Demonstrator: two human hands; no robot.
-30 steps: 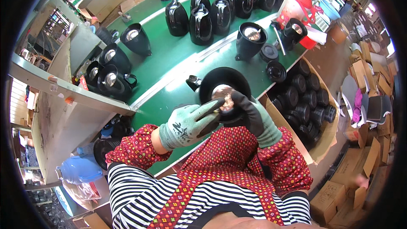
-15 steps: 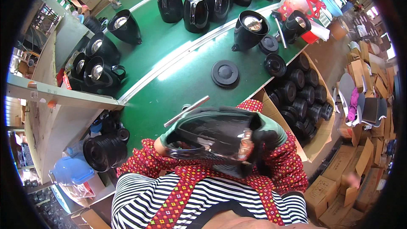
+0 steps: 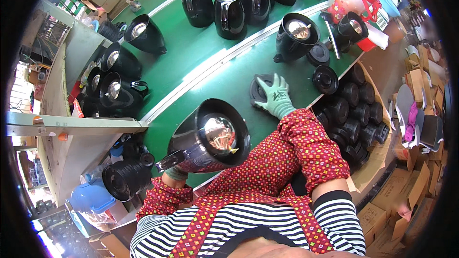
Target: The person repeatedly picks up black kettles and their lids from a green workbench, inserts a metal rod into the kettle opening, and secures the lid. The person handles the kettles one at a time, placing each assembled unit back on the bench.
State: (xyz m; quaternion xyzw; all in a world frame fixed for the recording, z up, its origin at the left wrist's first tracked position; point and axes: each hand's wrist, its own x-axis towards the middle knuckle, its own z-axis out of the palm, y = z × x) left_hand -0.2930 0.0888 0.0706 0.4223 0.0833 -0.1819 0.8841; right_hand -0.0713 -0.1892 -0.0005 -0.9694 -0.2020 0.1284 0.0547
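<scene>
Tilted on its side in front of me is a black thermos jug (image 3: 187, 131), its wide mouth and shiny silver liner facing up toward me. My left hand (image 3: 177, 173), in a light green glove, supports it from below near the handle; the fingers are hidden behind the jug. My right hand (image 3: 277, 97), gloved the same way, reaches onto the green worktop (image 3: 201, 83). Its fingers and thumb span a flat round black lid (image 3: 255, 91) that lies there, gripping it around the rim.
Upright black jugs (image 3: 230, 14) stand in rows across the far side. An open jug (image 3: 292, 43) and two more round lids (image 3: 325, 79) are at the right. A cardboard box (image 3: 377, 150) of black lids sits beside the worktop. More jugs (image 3: 119, 62) crowd the left, above a metal rail (image 3: 86, 123).
The jug has turned from lying across my lap to mouth-up, held by the left hand alone. My right hand has left it and reached forward onto the lid.
</scene>
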